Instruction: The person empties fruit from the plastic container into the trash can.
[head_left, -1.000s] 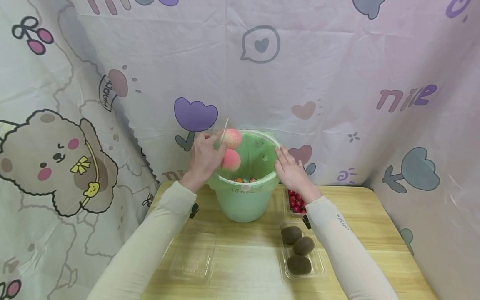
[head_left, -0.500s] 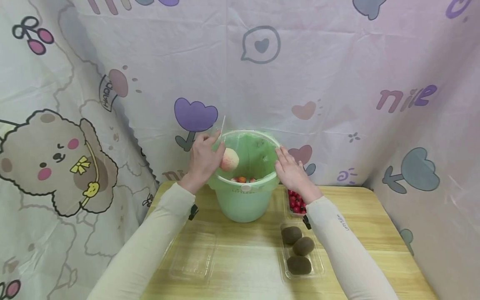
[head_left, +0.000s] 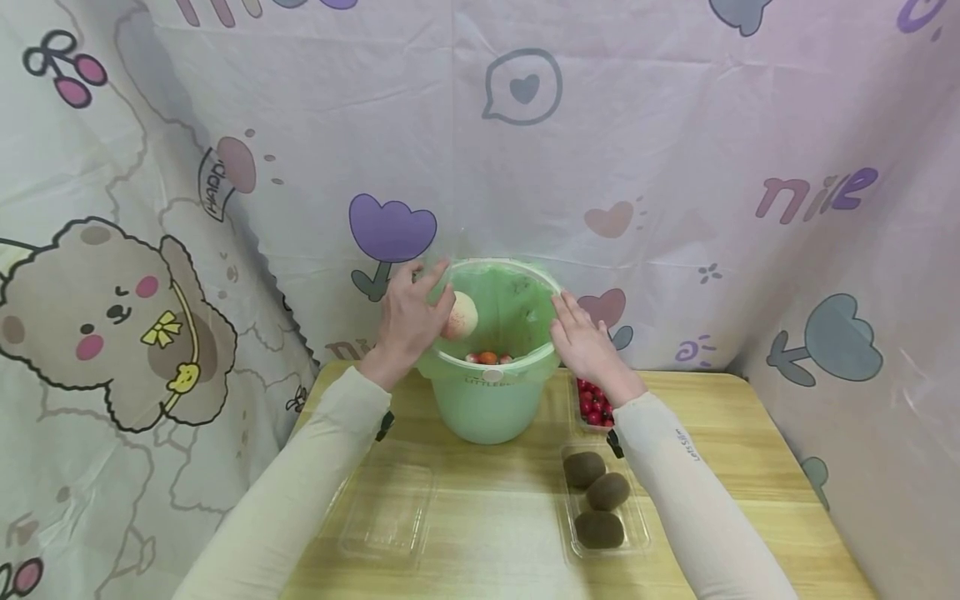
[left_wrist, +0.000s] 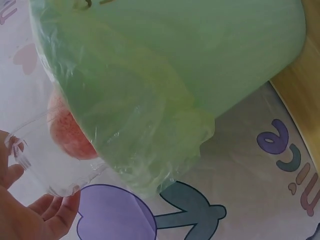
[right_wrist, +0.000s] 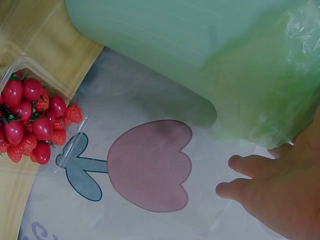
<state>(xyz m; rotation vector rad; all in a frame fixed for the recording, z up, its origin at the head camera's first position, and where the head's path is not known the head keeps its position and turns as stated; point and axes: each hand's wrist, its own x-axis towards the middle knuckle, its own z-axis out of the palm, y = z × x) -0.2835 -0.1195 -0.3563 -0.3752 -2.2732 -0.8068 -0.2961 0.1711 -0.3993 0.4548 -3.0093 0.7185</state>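
The job looks partway done: some fruit (head_left: 489,358) lies in the bucket (head_left: 487,412), and a peach (head_left: 462,315) sits inside its nine-o'clock rim, by the clear box (left_wrist: 45,165) the left hand (head_left: 412,317) pinches. The right hand (head_left: 585,342), fingers extended, rests at three o'clock; red fruit (head_left: 594,404) at four and brown fruit (head_left: 606,492) at five remain boxed on the bench (head_left: 487,533).

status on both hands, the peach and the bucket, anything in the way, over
Left hand gripping clear container. Right hand touching green bucket at its rim. Peach at bucket's mouth, beside left thumb. No obstruction seen.
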